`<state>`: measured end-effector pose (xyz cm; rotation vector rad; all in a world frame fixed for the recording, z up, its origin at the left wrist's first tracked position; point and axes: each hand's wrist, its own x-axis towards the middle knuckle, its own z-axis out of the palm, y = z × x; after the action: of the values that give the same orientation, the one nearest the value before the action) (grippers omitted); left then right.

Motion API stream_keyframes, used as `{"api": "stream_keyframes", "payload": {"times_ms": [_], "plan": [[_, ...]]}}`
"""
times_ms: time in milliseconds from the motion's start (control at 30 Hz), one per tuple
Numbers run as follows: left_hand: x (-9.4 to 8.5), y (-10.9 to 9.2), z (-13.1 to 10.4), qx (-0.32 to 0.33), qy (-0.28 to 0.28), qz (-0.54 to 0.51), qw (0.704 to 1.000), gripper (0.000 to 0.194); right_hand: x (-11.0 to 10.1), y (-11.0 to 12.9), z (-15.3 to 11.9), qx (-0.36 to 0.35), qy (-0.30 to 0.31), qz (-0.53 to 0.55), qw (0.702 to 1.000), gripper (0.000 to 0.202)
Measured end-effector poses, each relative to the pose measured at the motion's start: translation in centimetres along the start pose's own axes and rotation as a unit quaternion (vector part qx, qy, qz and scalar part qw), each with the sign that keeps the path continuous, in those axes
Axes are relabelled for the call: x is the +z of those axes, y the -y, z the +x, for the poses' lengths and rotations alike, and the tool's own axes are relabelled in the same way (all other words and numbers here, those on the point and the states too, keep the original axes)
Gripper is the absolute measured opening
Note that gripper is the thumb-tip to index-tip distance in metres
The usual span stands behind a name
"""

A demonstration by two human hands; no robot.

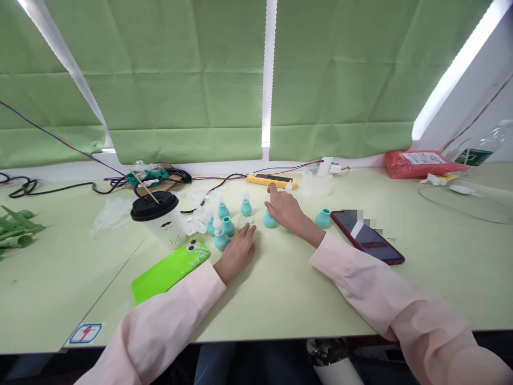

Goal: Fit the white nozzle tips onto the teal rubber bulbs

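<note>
Several small teal bulb-shaped bottles (pixel 228 226) stand grouped on the table, some with clear tips on their necks. My left hand (pixel 237 252) rests low beside them, its fingers bent over a small clear plastic piece (pixel 250 220), partly covered by the fingertips. My right hand (pixel 289 209) reaches in from the right. Its thumb and index finger curl around the top of an upright teal bottle (pixel 269 219); the exact contact is hard to see. Another teal bottle (pixel 323 218) with an open neck stands right of my right wrist.
A lidded paper cup (pixel 162 227) and a green phone (pixel 170 271) lie left; a red-cased phone (pixel 367 238) lies right. Behind are a yellow power strip (pixel 262 180), cables, and clear plastic bags (pixel 315 184). A red package (pixel 417 164) sits at the far right.
</note>
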<state>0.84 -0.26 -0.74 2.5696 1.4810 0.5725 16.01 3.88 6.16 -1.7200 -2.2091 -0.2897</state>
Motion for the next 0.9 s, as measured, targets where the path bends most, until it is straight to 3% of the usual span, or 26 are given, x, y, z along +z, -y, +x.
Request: {"api": "stream_keyframes", "payload": {"times_ms": [133,233,300,367,433,500,700,900], "plan": [[-0.2,0.1,-0.1,0.003,0.011,0.022,1.0,0.038,-0.5,0.3,-0.5,0.004,0.011,-0.036,0.999,0.033],[-0.8,-0.1,-0.1,0.006,0.003,0.015,1.0,0.034,-1.2,0.9,-1.5,-0.014,-0.071,-0.059,0.996,0.039],[-1.1,-0.4,-0.3,-0.001,-0.008,0.008,1.0,0.031,-1.4,1.3,-2.4,-0.085,-0.151,-0.054,0.983,0.032],[-1.3,-0.6,-0.5,-0.014,-0.024,0.003,1.0,0.028,-1.1,1.5,-3.3,-0.207,-0.181,-0.023,0.961,0.022],[-1.3,-0.9,-0.7,-0.031,-0.045,-0.009,0.998,0.026,-0.4,1.6,-3.9,-0.296,-0.164,0.012,0.941,0.023],[-1.3,-1.0,-0.8,-0.048,-0.058,-0.03,0.997,0.024,0.6,1.5,-4.3,-0.313,-0.13,0.037,0.94,0.025],[-1.6,-0.9,-0.9,-0.06,-0.039,-0.076,0.995,0.023,2.8,0.7,-4.9,-0.218,0.037,0.027,0.975,0.026],[-2.0,-1.2,-1.1,-0.061,-0.069,-0.154,0.984,0.021,4.0,-0.5,-5.7,-0.202,0.079,0.03,0.976,0.02]]}}
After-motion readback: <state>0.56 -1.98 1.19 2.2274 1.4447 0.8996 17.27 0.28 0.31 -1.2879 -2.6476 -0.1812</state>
